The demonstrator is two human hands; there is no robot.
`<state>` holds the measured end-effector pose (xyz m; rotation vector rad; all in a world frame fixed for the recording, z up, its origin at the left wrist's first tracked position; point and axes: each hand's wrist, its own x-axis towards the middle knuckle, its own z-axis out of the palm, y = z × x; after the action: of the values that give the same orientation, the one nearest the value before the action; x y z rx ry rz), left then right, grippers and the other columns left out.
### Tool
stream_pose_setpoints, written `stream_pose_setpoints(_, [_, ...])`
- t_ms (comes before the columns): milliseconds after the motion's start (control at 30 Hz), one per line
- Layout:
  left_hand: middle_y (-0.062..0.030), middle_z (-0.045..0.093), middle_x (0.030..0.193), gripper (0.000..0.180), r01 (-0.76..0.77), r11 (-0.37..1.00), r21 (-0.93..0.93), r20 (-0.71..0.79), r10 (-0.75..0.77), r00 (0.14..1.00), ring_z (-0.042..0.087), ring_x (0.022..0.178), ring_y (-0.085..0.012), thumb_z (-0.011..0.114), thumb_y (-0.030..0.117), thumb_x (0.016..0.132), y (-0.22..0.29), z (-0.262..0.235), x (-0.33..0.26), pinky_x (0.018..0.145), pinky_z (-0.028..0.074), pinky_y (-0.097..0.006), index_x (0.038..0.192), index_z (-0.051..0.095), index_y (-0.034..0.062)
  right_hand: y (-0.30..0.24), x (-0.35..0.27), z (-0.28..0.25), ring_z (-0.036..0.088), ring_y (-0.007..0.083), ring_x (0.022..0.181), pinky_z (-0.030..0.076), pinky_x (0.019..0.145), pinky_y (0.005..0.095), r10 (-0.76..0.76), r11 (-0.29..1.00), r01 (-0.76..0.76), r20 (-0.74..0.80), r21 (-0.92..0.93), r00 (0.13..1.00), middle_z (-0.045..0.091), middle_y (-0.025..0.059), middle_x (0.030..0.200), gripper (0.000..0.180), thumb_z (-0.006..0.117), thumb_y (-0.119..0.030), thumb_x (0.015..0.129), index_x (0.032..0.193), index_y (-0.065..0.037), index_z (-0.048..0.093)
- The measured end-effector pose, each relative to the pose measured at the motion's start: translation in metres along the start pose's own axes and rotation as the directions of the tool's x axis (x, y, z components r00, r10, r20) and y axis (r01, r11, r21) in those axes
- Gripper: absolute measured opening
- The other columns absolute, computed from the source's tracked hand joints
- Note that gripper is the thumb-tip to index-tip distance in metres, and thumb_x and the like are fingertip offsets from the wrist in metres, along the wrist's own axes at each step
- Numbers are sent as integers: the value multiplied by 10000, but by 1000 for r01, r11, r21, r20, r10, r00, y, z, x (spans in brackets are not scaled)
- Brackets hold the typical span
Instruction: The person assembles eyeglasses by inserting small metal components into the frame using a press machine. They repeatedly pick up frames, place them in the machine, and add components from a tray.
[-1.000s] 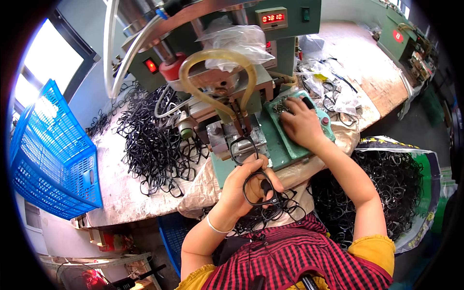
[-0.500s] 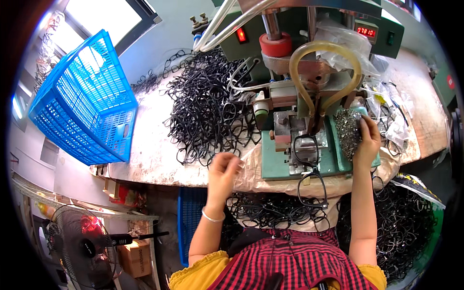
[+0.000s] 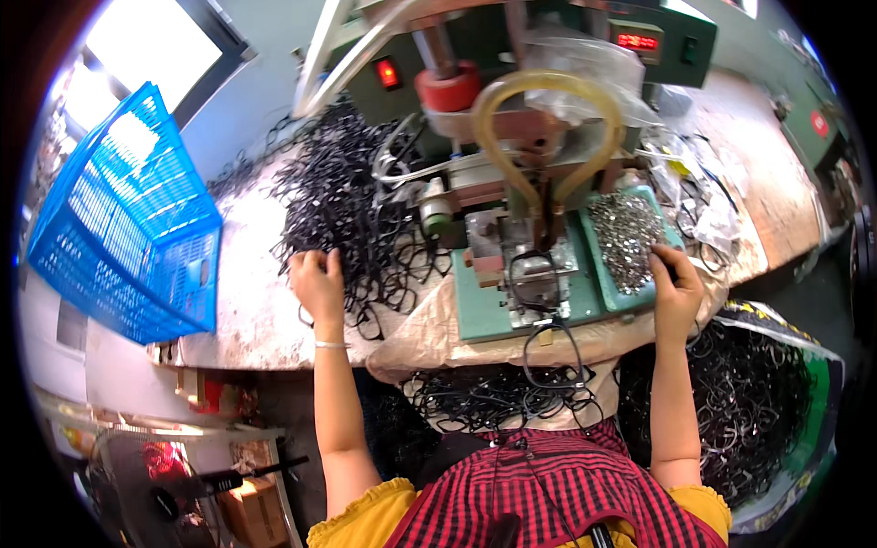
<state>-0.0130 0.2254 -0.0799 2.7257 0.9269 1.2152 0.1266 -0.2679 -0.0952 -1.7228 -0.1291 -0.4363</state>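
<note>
My left hand is at the near left edge of a tangled heap of black eyeglass frames, its fingers bent and a little apart, nothing visible in them. At the right, my right hand has its fingertips pinched together over the rim of a green tray of small shiny metal parts. Whatever those fingertips hold is too small to make out. Between the hands, one black eyeglass frame sits in the metal fixture of a green press, part of it hanging over the front edge.
A tilted blue plastic crate stands at the left of the table. More black frames lie in my lap, and a large sack of them stands at the right. A yellowish hose loops before the press. A fan is at lower left.
My left hand has moved left and away from the press, up to the heap of frames. My right hand has drawn back slightly from the metal parts. The view has shifted.
</note>
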Motion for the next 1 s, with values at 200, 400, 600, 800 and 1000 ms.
stream_pose_setpoints(200, [-119,636,1081,394,75,915,397,50,-103,993,606,967,-352,741,417,869,24,-3,8,814,503,-464,767,659,46,-77,3,28,683,240,882,516,835,339,-326,944,327,230,32,917,726,103,938,185,714,40,790,968,-6,738])
stream_pose_setpoints(400, [-118,646,1123,337,81,962,260,14,-88,996,600,951,-369,702,391,907,-8,13,-3,826,497,-466,858,709,58,-90,-5,82,680,166,887,512,820,285,-208,920,98,261,380,943,693,91,928,440,714,27,804,1231,8,610])
stream_pose_setpoints(600, [-111,598,854,351,-31,991,-130,-234,0,972,541,779,-275,712,242,957,19,-18,37,704,446,-399,754,601,-22,-100,-8,91,657,116,916,485,872,252,-142,891,-21,322,454,936,708,66,946,534,712,6,828,1324,19,516])
stream_pose_setpoints(800, [-142,731,1153,297,-516,826,-227,-418,396,818,641,1077,-356,681,149,967,131,-76,18,951,471,-453,746,569,-14,-124,-24,87,673,197,1040,495,933,324,4,842,-175,318,510,948,720,125,1078,536,706,-54,861,1349,27,499])
stream_pose_setpoints(1000, [-119,697,1231,235,-392,887,-245,-121,373,920,589,1186,-345,737,165,898,99,-6,5,1017,379,-457,781,616,2,-102,-7,43,665,317,1140,489,1008,409,-377,923,376,374,81,847,692,171,1197,373,726,-88,820,1189,-45,687])
